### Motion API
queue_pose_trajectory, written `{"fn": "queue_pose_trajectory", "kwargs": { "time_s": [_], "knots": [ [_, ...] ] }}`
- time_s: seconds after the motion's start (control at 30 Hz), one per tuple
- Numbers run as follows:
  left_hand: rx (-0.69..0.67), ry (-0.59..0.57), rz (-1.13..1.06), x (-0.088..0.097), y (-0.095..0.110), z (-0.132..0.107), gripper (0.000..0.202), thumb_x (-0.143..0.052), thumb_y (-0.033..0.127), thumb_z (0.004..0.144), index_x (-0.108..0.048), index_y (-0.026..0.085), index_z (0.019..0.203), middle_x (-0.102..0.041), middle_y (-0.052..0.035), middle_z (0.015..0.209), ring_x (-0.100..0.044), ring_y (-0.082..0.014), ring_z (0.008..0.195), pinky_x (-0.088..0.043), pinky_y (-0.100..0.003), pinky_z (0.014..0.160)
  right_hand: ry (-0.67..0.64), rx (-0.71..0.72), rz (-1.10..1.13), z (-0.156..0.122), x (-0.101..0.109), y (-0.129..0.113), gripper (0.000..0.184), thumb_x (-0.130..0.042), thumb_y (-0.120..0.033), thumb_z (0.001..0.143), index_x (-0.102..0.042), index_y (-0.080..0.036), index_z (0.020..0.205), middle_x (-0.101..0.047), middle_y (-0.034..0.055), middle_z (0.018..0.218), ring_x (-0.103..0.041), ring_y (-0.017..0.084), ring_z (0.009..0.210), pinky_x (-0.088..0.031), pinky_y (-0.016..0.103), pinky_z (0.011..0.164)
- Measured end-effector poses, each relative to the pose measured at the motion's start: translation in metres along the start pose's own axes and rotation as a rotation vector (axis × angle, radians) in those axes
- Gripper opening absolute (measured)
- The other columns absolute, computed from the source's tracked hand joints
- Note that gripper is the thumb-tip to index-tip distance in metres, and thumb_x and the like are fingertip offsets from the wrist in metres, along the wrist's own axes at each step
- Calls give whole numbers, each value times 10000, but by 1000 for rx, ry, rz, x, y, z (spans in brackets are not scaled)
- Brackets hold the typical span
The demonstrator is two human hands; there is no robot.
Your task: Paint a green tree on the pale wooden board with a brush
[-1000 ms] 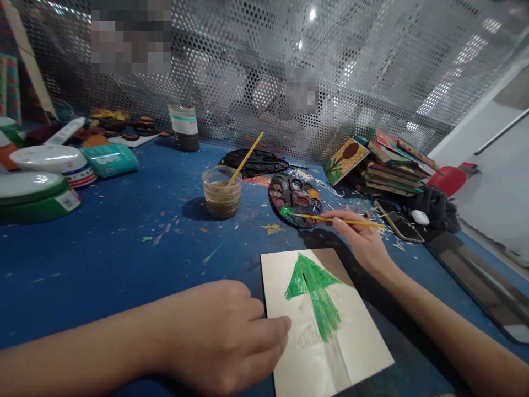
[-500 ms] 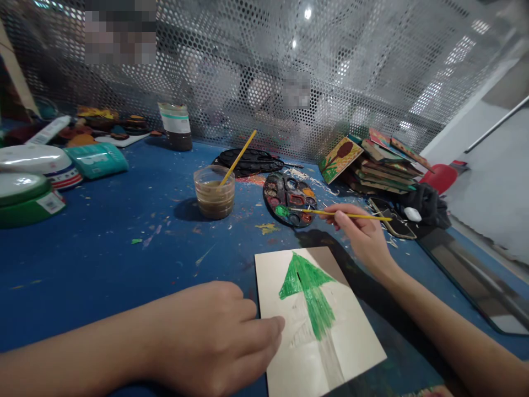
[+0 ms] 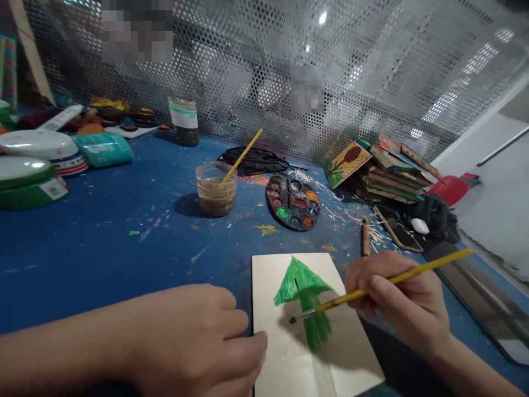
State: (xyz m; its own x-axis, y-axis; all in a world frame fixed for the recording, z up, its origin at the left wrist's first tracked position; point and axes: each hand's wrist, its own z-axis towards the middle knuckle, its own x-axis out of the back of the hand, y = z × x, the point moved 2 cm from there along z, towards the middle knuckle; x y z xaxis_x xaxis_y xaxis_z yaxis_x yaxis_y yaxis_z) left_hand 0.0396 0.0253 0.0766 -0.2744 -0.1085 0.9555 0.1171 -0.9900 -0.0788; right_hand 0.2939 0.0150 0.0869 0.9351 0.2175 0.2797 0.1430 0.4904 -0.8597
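Left hand [image 3: 194, 336], board [image 3: 264, 275] and right hand [image 3: 399, 300]; the hands apart, the board between them on the table [image 3: 124, 259].
Green tub [image 3: 27, 193], contents hidden; jar [image 3: 184, 117], dark brown in its lower part; left hand curled at the board's left edge, any grip impossible to tell; cup [image 3: 217, 194], part-filled with murky liquid, a yellow handle [image 3: 248, 148] leaning in it; palette [image 3: 284, 184], wells holding green and orange paint; brush [image 3: 343, 300], pinched in the right hand, tip over the board.

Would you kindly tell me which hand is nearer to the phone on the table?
Right. The right hand, holding a paintbrush over the card, is on the near side of the phone; the left hand is farther, at the card's left edge.
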Motion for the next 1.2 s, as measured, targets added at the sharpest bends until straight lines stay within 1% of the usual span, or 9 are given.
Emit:
{"fn": "queue_pose_trajectory", "kwargs": {
  "time_s": [0.1,0.2,0.27,0.43,0.57,0.7,0.9,1.03,1.2],
  "knots": [
    [-118,-4,10,-1,-1,3,80,-594,236,782,-627,214,713,-684,31,770,-467,-146,476,-273,-370,394,-24,15,-30,0,-3,-1,152,-487,-188,937,-610,-242,865,-610,-4,612,-553,121,512,-428,247,467],
    [-77,-22,-5,-1,-4,2,117,-676,270,689,-579,245,627,-618,50,655,-448,-139,462,-258,-357,388,-42,38,-85,-2,-5,-2,140,-494,-201,937,-602,-243,860,-593,-22,578,-581,129,541,-456,257,510],
    [-73,-46,-6,-2,-4,0,133,-697,286,664,-579,247,616,-605,53,644,-446,-134,462,-258,-353,391,-52,42,-121,-3,-7,-3,143,-492,-215,943,-602,-242,854,-589,-26,570,-592,131,551,-463,262,526],
    [-108,-75,13,-3,-1,-1,112,-709,331,695,-652,236,711,-685,68,810,-439,-132,482,-260,-361,388,-67,50,-143,-3,-9,-4,147,-479,-222,954,-591,-240,861,-607,-29,609,-588,109,537,-458,245,524],
    [-127,-73,38,-1,-1,2,108,-707,319,684,-668,229,729,-695,62,834,-433,-135,470,-256,-356,375,-79,47,-135,-2,-10,-5,150,-483,-235,950,-587,-234,841,-597,-26,584,-598,126,564,-457,255,531],
    [-136,-82,76,0,-2,4,113,-678,328,718,-684,239,788,-700,52,890,-446,-130,484,-246,-356,388,-83,19,-111,-2,-13,-6,151,-484,-222,949,-588,-230,840,-619,-17,627,-590,108,548,-452,240,528],
    [-98,-112,4,-2,-2,2,103,-701,322,709,-676,253,782,-682,76,828,-454,-121,488,-246,-360,402,-97,45,-111,0,-14,-7,148,-492,-224,944,-582,-223,826,-607,-21,605,-605,115,582,-466,239,538],
    [-103,-120,31,-1,-2,2,159,-719,332,683,-679,250,812,-676,74,805,-448,-126,481,-242,-353,400,-89,45,-148,-1,-12,-7,160,-481,-229,953,-583,-230,830,-597,-26,601,-596,112,566,-459,245,530],
    [-47,-109,13,-1,0,-2,108,-653,287,745,-673,253,845,-664,28,745,-480,-131,514,-308,-305,454,-86,43,-128,-2,-12,-7,146,-484,-230,953,-582,-239,845,-610,-28,627,-600,109,567,-466,245,536]
  ]
}}
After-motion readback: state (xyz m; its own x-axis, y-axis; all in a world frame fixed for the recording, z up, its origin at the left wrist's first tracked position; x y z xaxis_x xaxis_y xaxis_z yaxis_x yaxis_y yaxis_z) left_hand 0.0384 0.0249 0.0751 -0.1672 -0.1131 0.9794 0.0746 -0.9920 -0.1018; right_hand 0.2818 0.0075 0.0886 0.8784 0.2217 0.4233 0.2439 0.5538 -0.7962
